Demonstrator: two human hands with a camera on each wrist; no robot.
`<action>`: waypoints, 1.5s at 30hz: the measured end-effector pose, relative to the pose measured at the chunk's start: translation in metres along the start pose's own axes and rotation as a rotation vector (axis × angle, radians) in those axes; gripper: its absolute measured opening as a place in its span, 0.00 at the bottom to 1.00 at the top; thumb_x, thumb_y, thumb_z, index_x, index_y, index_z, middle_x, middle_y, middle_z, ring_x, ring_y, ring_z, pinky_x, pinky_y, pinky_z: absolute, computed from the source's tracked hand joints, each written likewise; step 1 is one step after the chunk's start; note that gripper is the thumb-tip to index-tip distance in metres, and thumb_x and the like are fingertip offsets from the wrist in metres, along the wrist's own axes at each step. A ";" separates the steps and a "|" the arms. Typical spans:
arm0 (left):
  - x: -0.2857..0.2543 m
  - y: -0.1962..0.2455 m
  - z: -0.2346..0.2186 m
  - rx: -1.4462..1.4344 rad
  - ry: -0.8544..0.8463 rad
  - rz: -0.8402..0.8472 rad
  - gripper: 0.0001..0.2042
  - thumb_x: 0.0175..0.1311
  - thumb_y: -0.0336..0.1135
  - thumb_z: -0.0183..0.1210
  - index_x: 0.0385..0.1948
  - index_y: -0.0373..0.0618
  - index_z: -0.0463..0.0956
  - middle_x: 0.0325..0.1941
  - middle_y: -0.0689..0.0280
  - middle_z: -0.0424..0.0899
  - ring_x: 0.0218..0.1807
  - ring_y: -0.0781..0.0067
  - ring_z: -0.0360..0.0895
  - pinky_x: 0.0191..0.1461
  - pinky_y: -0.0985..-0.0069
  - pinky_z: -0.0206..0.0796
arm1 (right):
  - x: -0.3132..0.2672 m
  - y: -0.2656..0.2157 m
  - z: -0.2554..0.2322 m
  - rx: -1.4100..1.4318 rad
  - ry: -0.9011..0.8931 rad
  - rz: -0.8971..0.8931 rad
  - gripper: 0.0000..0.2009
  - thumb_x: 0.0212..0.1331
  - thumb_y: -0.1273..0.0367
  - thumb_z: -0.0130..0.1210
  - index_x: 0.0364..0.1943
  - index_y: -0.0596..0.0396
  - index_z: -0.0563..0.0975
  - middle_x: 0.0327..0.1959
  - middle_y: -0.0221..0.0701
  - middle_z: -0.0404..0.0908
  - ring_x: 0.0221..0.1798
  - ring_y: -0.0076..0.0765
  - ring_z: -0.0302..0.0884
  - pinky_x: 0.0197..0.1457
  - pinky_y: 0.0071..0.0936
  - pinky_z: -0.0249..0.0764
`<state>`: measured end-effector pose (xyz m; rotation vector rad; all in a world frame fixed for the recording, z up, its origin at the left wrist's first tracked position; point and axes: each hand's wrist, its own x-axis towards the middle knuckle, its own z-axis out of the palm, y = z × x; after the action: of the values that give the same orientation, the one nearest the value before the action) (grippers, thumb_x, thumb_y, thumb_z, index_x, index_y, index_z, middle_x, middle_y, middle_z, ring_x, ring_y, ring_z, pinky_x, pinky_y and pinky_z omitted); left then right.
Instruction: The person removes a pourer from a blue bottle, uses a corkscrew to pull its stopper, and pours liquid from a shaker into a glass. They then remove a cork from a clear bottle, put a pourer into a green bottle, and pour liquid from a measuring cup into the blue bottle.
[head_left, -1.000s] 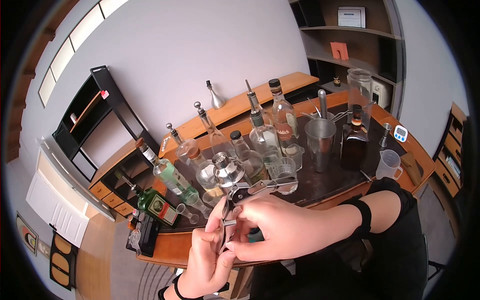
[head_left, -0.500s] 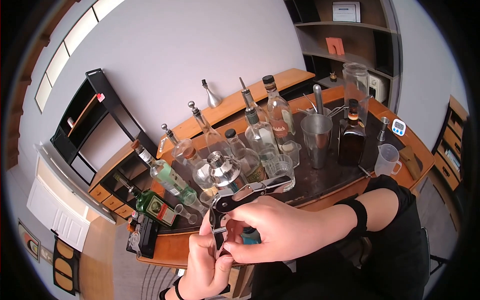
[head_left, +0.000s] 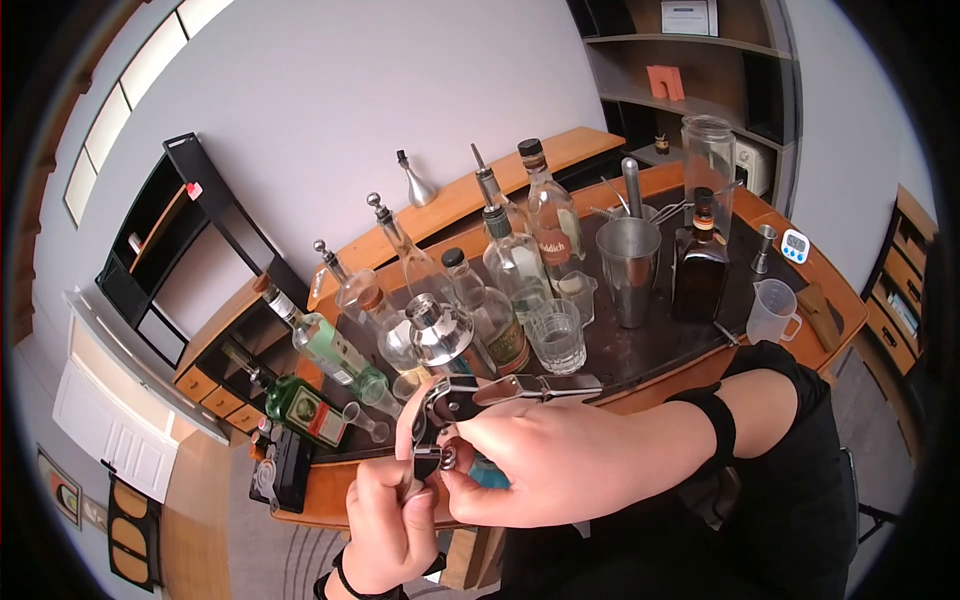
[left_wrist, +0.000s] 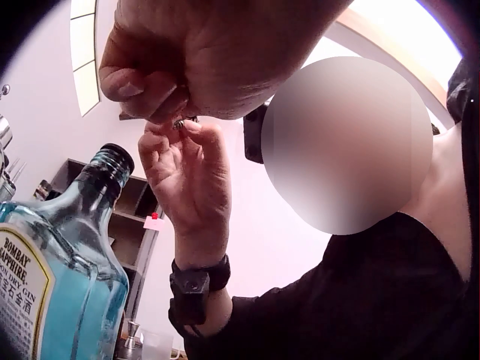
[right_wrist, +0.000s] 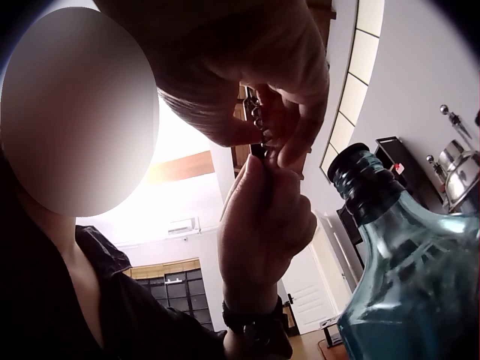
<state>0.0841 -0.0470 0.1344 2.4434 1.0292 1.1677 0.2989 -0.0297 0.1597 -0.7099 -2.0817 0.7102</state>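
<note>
Both hands are raised in front of the body on a metal waiter's corkscrew (head_left: 455, 402). My right hand (head_left: 580, 460) grips its body, and a hinged metal arm reaches right above the knuckles. Its thumb and fingertips are at the spiral worm (right_wrist: 257, 112), in the right wrist view. My left hand (head_left: 385, 530) pinches the lower end of the corkscrew between thumb and curled fingers. Just beneath the hands stands a blue gin bottle (left_wrist: 75, 292) without a cap on its threaded neck; the right hand mostly hides it in the head view.
Around the dark mat stand several bottles, a steel shaker (head_left: 440, 335), a drinking glass (head_left: 557, 335), a mixing tin (head_left: 629, 270) and a brown bottle (head_left: 702, 265). To the right are a plastic measuring jug (head_left: 770, 310) and a timer (head_left: 794, 246). A green bottle (head_left: 305, 408) stands left.
The corkscrew has tilted, its upper arm now nearly level. My left hand has shifted slightly left and down, and the worm now shows between the hands. The head view has moved slightly.
</note>
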 end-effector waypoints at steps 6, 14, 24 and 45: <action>-0.002 0.002 0.005 -0.202 0.102 -0.016 0.16 0.75 0.43 0.41 0.44 0.36 0.62 0.36 0.65 0.71 0.34 0.80 0.65 0.40 0.81 0.58 | -0.005 0.027 0.028 0.366 -0.069 -0.213 0.17 0.66 0.64 0.53 0.51 0.60 0.68 0.34 0.29 0.74 0.34 0.22 0.75 0.38 0.22 0.73; 0.006 -0.004 0.003 -0.191 0.107 0.029 0.14 0.74 0.43 0.42 0.41 0.38 0.62 0.22 0.72 0.67 0.21 0.87 0.57 0.24 0.85 0.46 | -0.005 0.029 0.024 0.170 -0.006 -0.257 0.16 0.60 0.76 0.55 0.50 0.61 0.65 0.39 0.31 0.75 0.38 0.22 0.75 0.46 0.26 0.72; 0.004 -0.013 -0.002 -0.088 0.131 0.011 0.15 0.75 0.45 0.43 0.36 0.41 0.59 0.18 0.71 0.65 0.18 0.85 0.56 0.23 0.83 0.46 | 0.001 0.036 -0.005 0.353 -0.251 -0.051 0.19 0.60 0.71 0.58 0.53 0.63 0.70 0.44 0.35 0.75 0.42 0.30 0.77 0.51 0.29 0.74; 0.028 -0.031 -0.009 0.181 0.108 0.244 0.12 0.57 0.24 0.61 0.39 0.37 0.68 0.28 0.57 0.78 0.24 0.55 0.78 0.27 0.66 0.69 | 0.023 -0.018 -0.052 -0.149 -0.166 0.260 0.18 0.66 0.74 0.45 0.59 0.59 0.69 0.21 0.25 0.75 0.25 0.16 0.71 0.30 0.17 0.66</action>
<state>0.0738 -0.0057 0.1414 2.7369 0.9206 1.3482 0.3250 -0.0136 0.2109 -1.0502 -2.2340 0.7844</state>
